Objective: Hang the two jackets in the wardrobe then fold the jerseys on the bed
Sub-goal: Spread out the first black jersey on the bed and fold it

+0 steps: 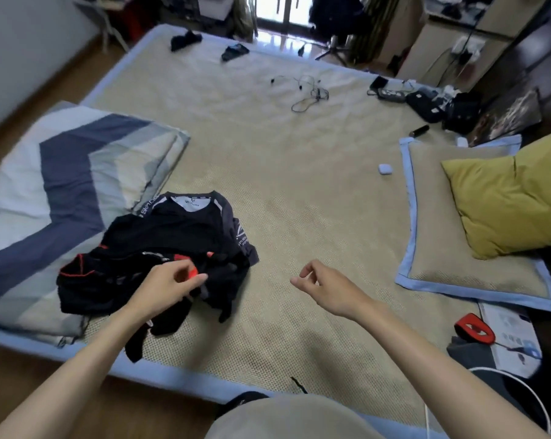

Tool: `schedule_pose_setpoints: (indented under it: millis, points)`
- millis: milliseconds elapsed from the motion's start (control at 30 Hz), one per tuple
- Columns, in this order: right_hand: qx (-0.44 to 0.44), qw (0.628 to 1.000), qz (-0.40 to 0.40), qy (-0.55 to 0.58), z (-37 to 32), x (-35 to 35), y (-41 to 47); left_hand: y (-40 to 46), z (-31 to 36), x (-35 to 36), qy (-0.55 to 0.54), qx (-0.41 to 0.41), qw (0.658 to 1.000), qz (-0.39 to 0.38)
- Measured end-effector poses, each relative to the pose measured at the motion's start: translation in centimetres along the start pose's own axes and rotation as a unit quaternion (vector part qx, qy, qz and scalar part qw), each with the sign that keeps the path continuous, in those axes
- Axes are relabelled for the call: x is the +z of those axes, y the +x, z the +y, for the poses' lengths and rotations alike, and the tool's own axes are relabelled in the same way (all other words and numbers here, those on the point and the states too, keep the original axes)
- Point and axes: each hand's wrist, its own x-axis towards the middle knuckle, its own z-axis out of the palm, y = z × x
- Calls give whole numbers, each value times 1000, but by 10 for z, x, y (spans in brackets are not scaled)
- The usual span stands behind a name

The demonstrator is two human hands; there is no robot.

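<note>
Bed (299,185) | jerseys (172,248) heaped left | left hand (169,286) pinches them | right hand (325,289) apart, loosely curled, empty

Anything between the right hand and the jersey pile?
Nothing visible. Only bare bed mat lies between the empty right hand and the pile of black jerseys. The left hand is already at the pile, pinching a red-trimmed edge.

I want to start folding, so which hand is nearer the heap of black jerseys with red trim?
Left. The left hand pinches the heap of black jerseys with red trim; the right hand hovers apart, over bare mat.
</note>
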Motion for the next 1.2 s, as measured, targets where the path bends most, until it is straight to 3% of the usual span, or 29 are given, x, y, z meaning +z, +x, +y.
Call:
schedule_pose_setpoints:
  millis: [167,267,433,667,833,967,1100,1200]
  points:
    - [-119,990,47,67,-33,-40,-14,-24,144,-27,-32,154,987,-41]
    - [-197,969,79,129,-56,-72,-26,-38,214,-36,-74,205,972,-92]
    - [-301,908,-22,291,-74,-129,-71,-57,313,-38,-84,279,937,-192]
    - [-257,907,-94,321,-24,-170,-115,-62,382,-39,-148,317,907,-235]
    - [-257,868,-144,400,16,-185,-139,-55,394,-29,-197,312,874,-317]
    - [-250,885,-191,344,26,-189,-154,-54,412,-24,-178,335,860,-342]
    - [-199,955,-96,195,28,-185,-163,-52,427,-23,-171,347,862,-328]
    - [-193,941,89,262,25,-173,-154,-49,432,-21,-155,358,861,-325]
